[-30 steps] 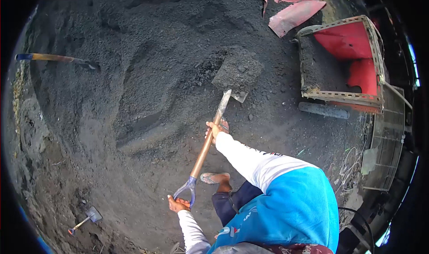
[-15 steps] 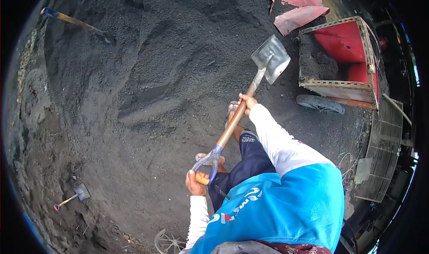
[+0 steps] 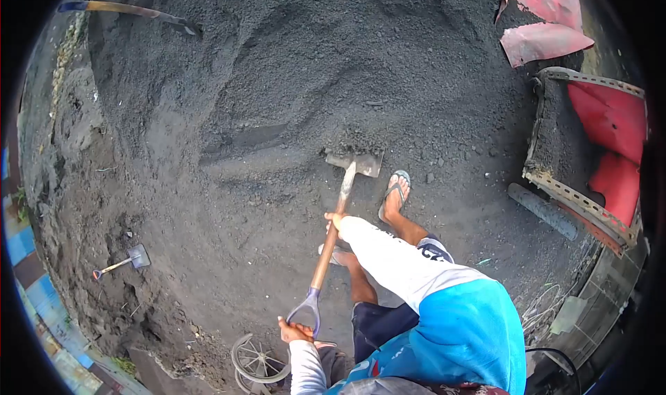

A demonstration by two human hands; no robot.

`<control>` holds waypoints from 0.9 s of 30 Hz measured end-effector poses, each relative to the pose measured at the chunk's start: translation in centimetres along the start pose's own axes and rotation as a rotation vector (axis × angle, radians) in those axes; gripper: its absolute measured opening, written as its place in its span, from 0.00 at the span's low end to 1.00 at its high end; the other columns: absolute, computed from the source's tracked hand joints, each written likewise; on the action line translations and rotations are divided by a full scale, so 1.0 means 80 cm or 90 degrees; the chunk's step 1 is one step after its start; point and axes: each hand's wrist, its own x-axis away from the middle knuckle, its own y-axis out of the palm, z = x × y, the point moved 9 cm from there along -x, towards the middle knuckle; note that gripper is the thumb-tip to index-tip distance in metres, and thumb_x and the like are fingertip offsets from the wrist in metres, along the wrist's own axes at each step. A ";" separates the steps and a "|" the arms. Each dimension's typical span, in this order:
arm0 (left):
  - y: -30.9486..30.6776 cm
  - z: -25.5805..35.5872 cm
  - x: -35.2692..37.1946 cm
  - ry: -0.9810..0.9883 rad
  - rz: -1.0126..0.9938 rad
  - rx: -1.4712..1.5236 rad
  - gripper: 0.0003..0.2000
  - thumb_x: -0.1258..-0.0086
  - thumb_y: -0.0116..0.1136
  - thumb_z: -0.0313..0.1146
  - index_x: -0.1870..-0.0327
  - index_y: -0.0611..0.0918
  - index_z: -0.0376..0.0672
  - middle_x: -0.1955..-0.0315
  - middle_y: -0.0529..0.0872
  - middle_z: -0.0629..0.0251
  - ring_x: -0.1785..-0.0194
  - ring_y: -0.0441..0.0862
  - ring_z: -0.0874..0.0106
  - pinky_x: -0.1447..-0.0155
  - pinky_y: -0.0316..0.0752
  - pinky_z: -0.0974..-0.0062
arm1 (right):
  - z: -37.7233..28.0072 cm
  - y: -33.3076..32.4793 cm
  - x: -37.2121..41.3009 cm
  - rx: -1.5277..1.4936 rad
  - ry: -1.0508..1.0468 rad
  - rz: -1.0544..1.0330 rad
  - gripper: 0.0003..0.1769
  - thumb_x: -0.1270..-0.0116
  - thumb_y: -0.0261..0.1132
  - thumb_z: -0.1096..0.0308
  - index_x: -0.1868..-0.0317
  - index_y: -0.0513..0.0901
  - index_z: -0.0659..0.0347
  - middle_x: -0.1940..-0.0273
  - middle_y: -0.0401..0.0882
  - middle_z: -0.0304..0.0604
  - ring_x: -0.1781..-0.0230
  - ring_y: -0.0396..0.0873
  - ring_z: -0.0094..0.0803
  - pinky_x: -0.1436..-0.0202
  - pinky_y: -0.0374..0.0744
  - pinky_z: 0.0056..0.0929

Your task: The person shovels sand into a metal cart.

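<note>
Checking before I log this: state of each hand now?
Left hand: closed, holding the shovel by its end grip.
Right hand: closed, holding the shovel by its shaft.

Ground (image 3: 208, 270): dark, bare earth, uneven. Left: rough earthen bank (image 3: 73, 187), grey-brown. Lower left edge: blue-and-brown patchwork surface (image 3: 19, 244). Lower right: grey lined panel (image 3: 602, 296). Light: even, diffuse.

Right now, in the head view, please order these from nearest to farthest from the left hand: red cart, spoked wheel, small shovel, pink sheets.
1. Spoked wheel: just below and left of the left hand.
2. Small shovel: on the ground, at left.
3. Red cart: at right.
4. Pink sheets: top right, beyond the cart.
</note>
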 end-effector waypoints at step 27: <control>-0.184 -0.250 -0.063 -0.236 -0.192 0.113 0.25 0.31 0.52 0.60 0.80 0.65 0.50 0.90 0.62 0.70 0.87 0.62 0.73 0.83 0.60 0.73 | 0.148 -0.213 0.152 0.034 -0.163 0.183 0.15 0.38 0.71 0.69 0.60 0.72 0.64 0.77 0.73 0.44 0.79 0.77 0.40 0.77 0.83 0.45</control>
